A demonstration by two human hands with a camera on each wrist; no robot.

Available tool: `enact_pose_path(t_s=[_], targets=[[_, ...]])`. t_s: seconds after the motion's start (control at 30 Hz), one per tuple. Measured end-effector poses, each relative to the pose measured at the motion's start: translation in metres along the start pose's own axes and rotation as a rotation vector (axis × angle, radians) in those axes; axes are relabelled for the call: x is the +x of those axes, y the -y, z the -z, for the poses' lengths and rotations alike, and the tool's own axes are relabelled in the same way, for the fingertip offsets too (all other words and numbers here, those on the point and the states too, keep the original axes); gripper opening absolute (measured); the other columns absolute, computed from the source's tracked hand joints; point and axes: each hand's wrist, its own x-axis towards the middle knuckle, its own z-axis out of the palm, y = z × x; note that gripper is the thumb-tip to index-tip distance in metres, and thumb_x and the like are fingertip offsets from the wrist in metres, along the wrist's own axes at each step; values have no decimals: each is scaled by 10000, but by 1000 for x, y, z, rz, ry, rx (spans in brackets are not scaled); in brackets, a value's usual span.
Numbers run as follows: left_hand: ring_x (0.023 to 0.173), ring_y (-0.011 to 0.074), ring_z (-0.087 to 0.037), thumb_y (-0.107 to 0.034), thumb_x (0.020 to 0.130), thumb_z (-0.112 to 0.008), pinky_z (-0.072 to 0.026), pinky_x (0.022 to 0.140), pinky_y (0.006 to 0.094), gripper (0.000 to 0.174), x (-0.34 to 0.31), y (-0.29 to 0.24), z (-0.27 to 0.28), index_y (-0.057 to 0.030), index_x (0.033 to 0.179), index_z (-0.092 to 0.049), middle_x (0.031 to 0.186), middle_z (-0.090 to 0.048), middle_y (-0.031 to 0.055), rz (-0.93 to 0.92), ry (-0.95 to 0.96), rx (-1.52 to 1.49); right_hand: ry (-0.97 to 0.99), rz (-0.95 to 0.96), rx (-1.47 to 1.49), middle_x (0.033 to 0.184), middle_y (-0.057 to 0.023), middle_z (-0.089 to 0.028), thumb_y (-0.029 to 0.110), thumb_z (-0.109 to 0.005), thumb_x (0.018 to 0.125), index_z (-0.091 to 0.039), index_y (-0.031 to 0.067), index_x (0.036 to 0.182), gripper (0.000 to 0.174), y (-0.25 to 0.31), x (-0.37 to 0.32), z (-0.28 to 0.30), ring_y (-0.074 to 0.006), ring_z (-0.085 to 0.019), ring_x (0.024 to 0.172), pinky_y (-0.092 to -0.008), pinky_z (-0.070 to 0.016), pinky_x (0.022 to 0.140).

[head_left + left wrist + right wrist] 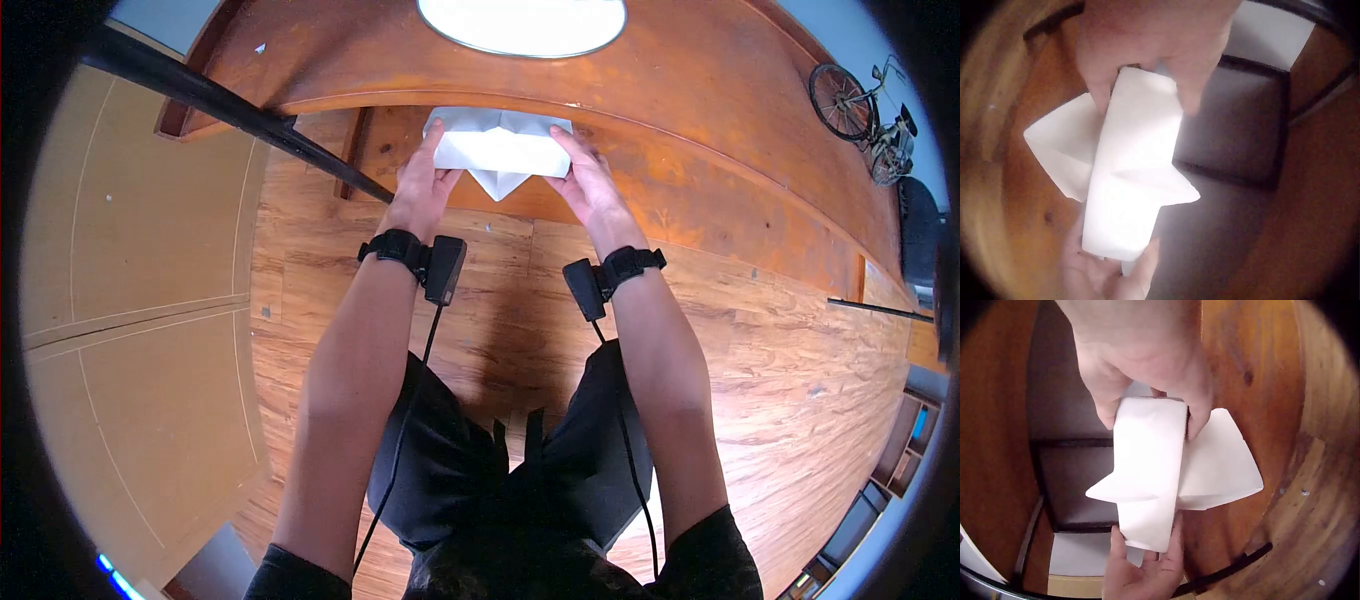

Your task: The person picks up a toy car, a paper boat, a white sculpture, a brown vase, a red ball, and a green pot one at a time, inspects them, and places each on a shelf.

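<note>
A white folded paper piece [497,145] is held up between both hands over the front edge of the wooden desk. It has a long flat band and a pointed flap that hangs down in the head view. My left hand [425,185] grips one end, thumb along the near face and fingers behind. At the opposite end my right hand [585,178] grips it the same way. The left wrist view shows the paper [1132,144] with a small triangular point on one side and a broader flap on the other. In the right wrist view the paper [1150,450] spans both hands.
The curved wooden desk [690,90] bears a bright white oval object [520,22] and a small model bicycle [865,120]. A black bar [240,115] runs diagonally at the left. Tan boards [150,200] stand by the wood-look floor [760,330].
</note>
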Motion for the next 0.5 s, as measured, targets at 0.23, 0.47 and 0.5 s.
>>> enact_pose_path(t_s=[0.23, 0.47, 0.5], targets=[[1146, 191, -563, -358, 935, -640, -435, 1049, 360, 412, -3, -1, -7, -120, 1258, -548, 1229, -590, 46, -4, -14, 40, 17, -15, 25, 1262, -99, -536, 267, -706, 881, -369, 53, 1343, 611, -2, 6, 3, -214, -539, 1158, -413, -469, 987], [1108, 220, -576, -357, 884, -698, -461, 1001, 373, 479, 9, -6, -6, -72, 1237, -542, 1187, -609, 76, -13, -65, 96, -48, -65, -18, 1194, -60, -586, 316, -630, 939, -525, 106, 1235, 378, 1, 8, -8, -184, -562, 1120, -376, -475, 996], [1090, 234, -583, -360, 854, -740, -480, 975, 373, 531, 11, -6, -3, -50, 1235, -537, 1178, -610, 90, -30, -38, 93, -59, -69, -26, 1194, -58, -584, 322, -623, 942, -524, 111, 1238, 377, 2, 7, -10, -185, -562, 1117, -377, -475, 996]])
